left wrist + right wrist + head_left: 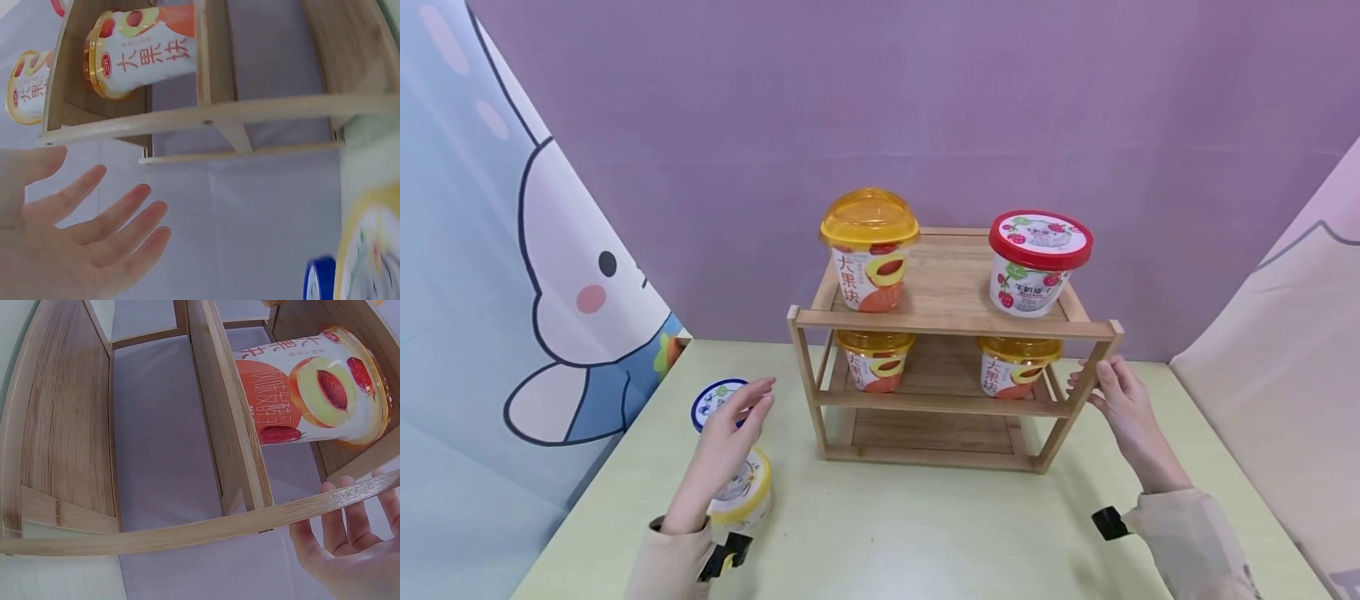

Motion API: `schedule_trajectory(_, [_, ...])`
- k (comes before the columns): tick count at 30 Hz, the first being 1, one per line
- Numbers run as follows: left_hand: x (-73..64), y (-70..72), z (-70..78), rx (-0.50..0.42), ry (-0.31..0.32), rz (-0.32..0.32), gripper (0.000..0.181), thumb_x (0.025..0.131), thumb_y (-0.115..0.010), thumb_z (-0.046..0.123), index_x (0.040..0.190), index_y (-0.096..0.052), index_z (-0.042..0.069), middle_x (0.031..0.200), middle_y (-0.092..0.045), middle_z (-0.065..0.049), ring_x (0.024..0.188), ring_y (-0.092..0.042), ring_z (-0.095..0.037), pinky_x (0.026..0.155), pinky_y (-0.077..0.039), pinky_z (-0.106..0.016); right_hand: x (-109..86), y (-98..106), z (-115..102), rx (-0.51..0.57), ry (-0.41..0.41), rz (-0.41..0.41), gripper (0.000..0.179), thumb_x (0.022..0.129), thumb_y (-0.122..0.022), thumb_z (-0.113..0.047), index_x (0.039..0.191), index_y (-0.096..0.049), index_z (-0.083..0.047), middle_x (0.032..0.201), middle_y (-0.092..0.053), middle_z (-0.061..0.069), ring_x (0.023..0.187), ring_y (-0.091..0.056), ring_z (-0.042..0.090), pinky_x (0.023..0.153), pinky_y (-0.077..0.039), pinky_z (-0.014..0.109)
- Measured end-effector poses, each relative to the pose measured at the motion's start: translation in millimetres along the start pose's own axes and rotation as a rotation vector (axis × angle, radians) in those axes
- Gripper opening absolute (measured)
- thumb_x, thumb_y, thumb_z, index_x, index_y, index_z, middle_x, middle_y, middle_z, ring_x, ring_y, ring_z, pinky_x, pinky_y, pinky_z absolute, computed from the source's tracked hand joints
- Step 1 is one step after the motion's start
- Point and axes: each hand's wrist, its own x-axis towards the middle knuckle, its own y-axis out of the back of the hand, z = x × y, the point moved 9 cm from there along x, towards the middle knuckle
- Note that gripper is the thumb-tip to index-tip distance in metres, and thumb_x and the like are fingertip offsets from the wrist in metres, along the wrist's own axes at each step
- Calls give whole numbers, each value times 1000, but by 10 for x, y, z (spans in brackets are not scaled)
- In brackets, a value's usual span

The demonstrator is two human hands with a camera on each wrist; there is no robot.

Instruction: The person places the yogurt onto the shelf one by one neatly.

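Observation:
A wooden shelf rack [940, 410] stands on the table with food cups on it. My right hand [1127, 417] is at its right front upright, fingers behind the post and thumb on the near side; the right wrist view shows fingertips [345, 482] past the post's edge. Left of the rack, my left hand [722, 454] is raised with fingers spread, holding nothing, apart from the rack in the left wrist view. In the head view it partly covers a blue-lidded cup [709, 402] and a yellow-lidded cup [752, 493] on the table.
On the top shelf stand an orange-lidded yogurt cup [868, 258] and a red-lidded cup [1033, 271]. Two more orange-lidded yogurt cups, left [877, 365] and right [1009, 371], sit on the middle shelf. A purple backdrop [760, 167] rises behind the table.

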Motion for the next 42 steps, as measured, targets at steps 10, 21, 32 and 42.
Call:
schedule_trajectory(10, [-149,65,-78,209,-79,-63,36,93,-45,25,123,-48,4,122,-49,-17,113,-43,-35,88,-36,-53,83,214,293,9,-5,-43,24,94,-39,-26,99,-47,-4,102,-57,2,88,-59,13,74,-47,22])
schedule_trajectory(21, [-325,87,-225,391,-182,-42,26,84,-61,13,109,-59,7,107,-58,-9,101,-53,-29,81,-43,-47,44,89,129,-32,-29,-2,24,94,-40,-28,100,-49,-6,89,-60,-2,85,-58,8,74,-46,19])
schedule_trajectory(32, [-451,56,-444,504,-99,-104,35,81,-64,26,110,-60,7,111,-55,-16,99,-53,-35,79,-42,-51,18,49,74,-52,-31,2,23,94,-38,-26,98,-49,-6,90,-60,-4,84,-58,7,73,-46,18])
schedule_trajectory(42, [-578,35,-549,546,-229,-23,45,69,-75,27,106,-61,8,112,-52,-25,98,-50,-44,76,-40,-56,7,36,44,-43,-52,23,25,94,-39,-26,97,-48,-3,89,-60,-3,83,-58,7,74,-46,18])
